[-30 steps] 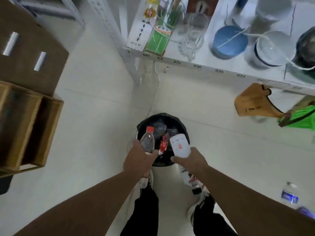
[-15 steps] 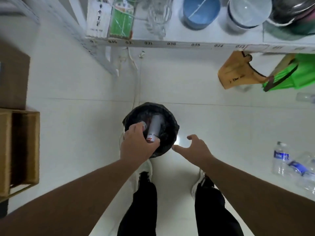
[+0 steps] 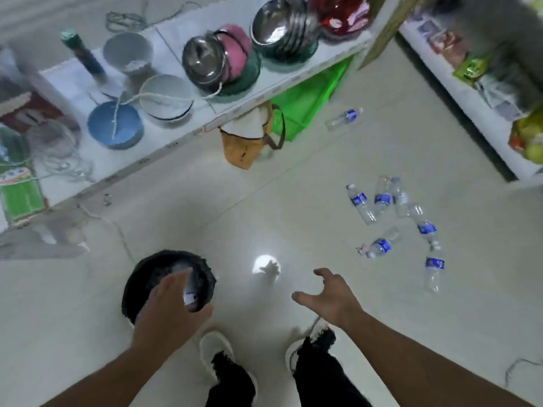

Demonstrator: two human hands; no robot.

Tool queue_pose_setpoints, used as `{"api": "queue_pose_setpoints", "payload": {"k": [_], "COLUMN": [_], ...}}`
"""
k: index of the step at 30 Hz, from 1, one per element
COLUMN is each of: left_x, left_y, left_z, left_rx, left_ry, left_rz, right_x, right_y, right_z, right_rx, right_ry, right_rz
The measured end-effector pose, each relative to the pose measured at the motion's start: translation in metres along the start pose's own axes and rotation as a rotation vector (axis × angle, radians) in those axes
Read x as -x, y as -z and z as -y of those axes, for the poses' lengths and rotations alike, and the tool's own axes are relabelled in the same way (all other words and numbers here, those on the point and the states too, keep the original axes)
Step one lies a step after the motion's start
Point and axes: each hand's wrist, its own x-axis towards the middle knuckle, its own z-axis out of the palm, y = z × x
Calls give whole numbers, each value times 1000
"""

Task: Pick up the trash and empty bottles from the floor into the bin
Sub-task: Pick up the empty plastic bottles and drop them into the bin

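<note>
A round bin with a black liner (image 3: 147, 268) stands on the floor just ahead of my left foot. My left hand (image 3: 170, 312) hovers over its near rim, fingers stretched out and apart. A clear bottle with a white label (image 3: 190, 296) lies inside the bin just beneath the fingers. My right hand (image 3: 329, 295) is spread open and holds nothing, right of the bin and above the tiles. Several empty blue-labelled bottles (image 3: 382, 201) lie scattered on the floor to the right. One more bottle (image 3: 345, 117) lies farther off, near the green bag.
A low white shelf (image 3: 176, 136) with bowls, steel pots and cord runs along the left. Under its end sit an orange bag (image 3: 244, 145) and a green bag (image 3: 305, 110). Another shelf (image 3: 470, 92) stands at the right. A cable (image 3: 517, 368) lies at the lower right.
The red-capped bottle and the white bottle have left my hands and gone into the bin. My right hand has opened and moved right. The view has swung right, showing the scattered bottles.
</note>
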Motion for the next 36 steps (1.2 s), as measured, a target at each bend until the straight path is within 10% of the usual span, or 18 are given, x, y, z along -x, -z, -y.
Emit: {"api": "queue_pose_setpoints", "payload": {"k": [20,36], "left_x": [10,-143], "left_y": [-176,-227], "left_z": [-441,-607], "left_rx": [-575,-732], "left_ry": [-611,-647], "left_rz": [221,305], "right_x": [28,-80], "right_y": [167,249], "right_z": [-373,-402], "right_rx": [-489,-741], "right_ry": [-302,-484], "right_rz": [-179,-178]}}
